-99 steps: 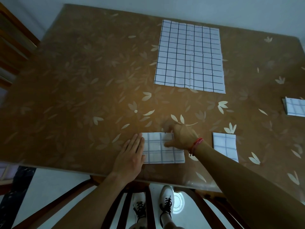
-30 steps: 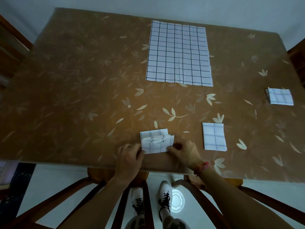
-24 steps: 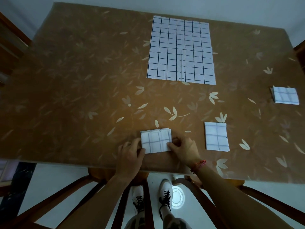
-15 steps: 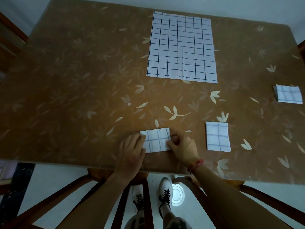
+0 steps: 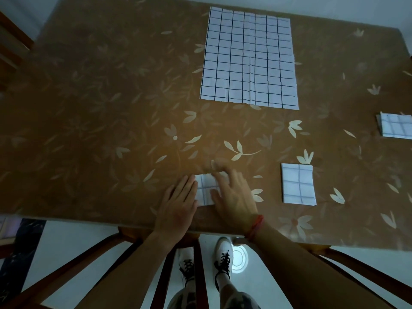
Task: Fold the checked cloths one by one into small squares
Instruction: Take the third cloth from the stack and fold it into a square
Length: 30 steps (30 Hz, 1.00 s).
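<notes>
A small folded checked cloth point(image 5: 206, 188) lies near the table's front edge. My left hand point(image 5: 179, 202) lies flat with its fingers on the cloth's left edge. My right hand point(image 5: 234, 195) is spread flat over the cloth's right half, pressing it down. A large unfolded checked cloth point(image 5: 248, 59) lies flat at the far middle of the table. One folded square point(image 5: 298, 184) sits to the right of my hands. Another folded square point(image 5: 395, 126) sits at the right edge of the view.
The brown table point(image 5: 100, 108) has a leaf-pattern cover. Its front edge runs just under my wrists. Wooden chair rails point(image 5: 196, 275) and my shoes point(image 5: 223, 255) show below it. Another wooden chair point(image 5: 11, 47) stands at the far left.
The cloth went from a rectangle to a small square. My right hand moved from pinching its right edge to lying flat on top; my left hand stayed at the left edge.
</notes>
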Available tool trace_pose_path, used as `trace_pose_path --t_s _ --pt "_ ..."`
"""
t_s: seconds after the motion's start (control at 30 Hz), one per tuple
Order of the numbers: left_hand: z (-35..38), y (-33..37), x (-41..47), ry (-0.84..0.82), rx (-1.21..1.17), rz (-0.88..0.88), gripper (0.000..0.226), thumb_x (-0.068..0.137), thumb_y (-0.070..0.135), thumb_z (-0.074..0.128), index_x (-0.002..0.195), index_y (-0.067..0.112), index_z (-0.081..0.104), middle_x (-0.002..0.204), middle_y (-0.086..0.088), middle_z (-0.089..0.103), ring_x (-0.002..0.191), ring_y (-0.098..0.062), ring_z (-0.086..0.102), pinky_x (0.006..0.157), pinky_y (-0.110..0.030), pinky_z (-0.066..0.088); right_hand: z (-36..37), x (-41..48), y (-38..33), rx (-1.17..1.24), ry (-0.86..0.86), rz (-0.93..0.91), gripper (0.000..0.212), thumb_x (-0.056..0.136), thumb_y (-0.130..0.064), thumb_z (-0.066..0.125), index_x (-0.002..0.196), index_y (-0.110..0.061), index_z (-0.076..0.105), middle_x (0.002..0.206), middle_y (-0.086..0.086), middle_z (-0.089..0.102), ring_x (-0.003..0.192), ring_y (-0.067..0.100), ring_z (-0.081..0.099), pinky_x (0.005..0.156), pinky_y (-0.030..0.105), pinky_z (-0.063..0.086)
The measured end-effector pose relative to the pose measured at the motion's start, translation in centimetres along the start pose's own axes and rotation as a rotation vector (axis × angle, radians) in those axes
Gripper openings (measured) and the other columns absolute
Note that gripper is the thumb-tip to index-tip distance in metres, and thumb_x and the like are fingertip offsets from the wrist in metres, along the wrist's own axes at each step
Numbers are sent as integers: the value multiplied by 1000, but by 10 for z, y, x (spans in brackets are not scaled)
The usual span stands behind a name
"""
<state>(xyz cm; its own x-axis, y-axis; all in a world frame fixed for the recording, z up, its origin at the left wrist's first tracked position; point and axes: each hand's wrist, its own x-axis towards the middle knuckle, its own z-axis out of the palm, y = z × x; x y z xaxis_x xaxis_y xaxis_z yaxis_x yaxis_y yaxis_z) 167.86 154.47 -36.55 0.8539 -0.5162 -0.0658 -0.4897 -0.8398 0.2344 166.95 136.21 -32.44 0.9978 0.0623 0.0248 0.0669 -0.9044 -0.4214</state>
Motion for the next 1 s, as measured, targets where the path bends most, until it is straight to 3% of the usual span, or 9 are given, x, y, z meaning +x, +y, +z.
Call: trace_pose_path --t_s 0.07,0.13,0.2,0.33,0.5,0.67,0.77,0.87,1.0 --pt "3 0 0 -16 -5 -8 51 98 29 29 145 8 36 152 -9 37 143 -22 27 111 -45 33 9 4 -15 -20 -161 -119 61 96 -42 26 147 -10 36 156 17 28 143 31 29 116 48 30" --pt "6 -2 -2 -24 -20 -4 51 100 31 36 146 10 34 153 -7 35 144 -21 25 111 -46 31 19 5 -21 -44 -254 -204 85 96 -59 -2 149 -1 32 159 20 20 148 32 16 120 48 18" --pt "10 -4 -3 -38 -8 12 57 96 30 50 147 10 33 155 -8 32 145 -21 22 112 -46 30 29 5 -16 -80 -296 -227 95 93 -63 -11 149 2 29 159 20 18 149 31 13 121 47 15" --pt "9 -4 -4 -30 6 15 63 94 27 53 149 9 29 155 -8 29 145 -21 21 112 -46 29 42 4 2 -224 -337 -255 64 104 -39 3 151 0 22 160 19 14 150 31 10 120 49 21" --pt "7 -4 -5 -54 22 20 64 90 26 54 147 7 30 155 -12 30 145 -24 23 113 -47 30 35 3 19 -303 -313 -250 64 104 -44 19 151 -1 23 159 17 17 149 28 14 120 45 17" --pt "7 -4 -3 -38 9 10 53 97 22 42 147 7 30 156 -10 27 146 -23 20 113 -47 29 10 -7 58 -357 -337 -176 68 103 -49 16 151 -1 24 158 17 19 147 29 18 118 47 19" --pt "5 -3 -3 -32 -6 2 53 96 22 45 146 7 34 155 -10 30 145 -23 24 111 -48 32 7 -7 59 -365 -355 -158 68 103 -48 17 149 1 27 157 19 24 146 30 23 118 48 23" --pt "0 1 0 -17 -35 -22 49 98 25 34 143 7 40 152 -9 36 142 -23 30 109 -47 34 7 -7 55 -370 -367 -149 69 103 -48 16 150 1 27 157 19 24 146 31 23 118 48 24" --pt "-11 3 8 31 -120 -62 45 90 26 41 132 11 50 145 -9 46 136 -23 40 102 -44 39 2 -6 51 -368 -357 -158 68 101 -48 22 147 1 32 155 20 30 144 32 29 116 47 25"
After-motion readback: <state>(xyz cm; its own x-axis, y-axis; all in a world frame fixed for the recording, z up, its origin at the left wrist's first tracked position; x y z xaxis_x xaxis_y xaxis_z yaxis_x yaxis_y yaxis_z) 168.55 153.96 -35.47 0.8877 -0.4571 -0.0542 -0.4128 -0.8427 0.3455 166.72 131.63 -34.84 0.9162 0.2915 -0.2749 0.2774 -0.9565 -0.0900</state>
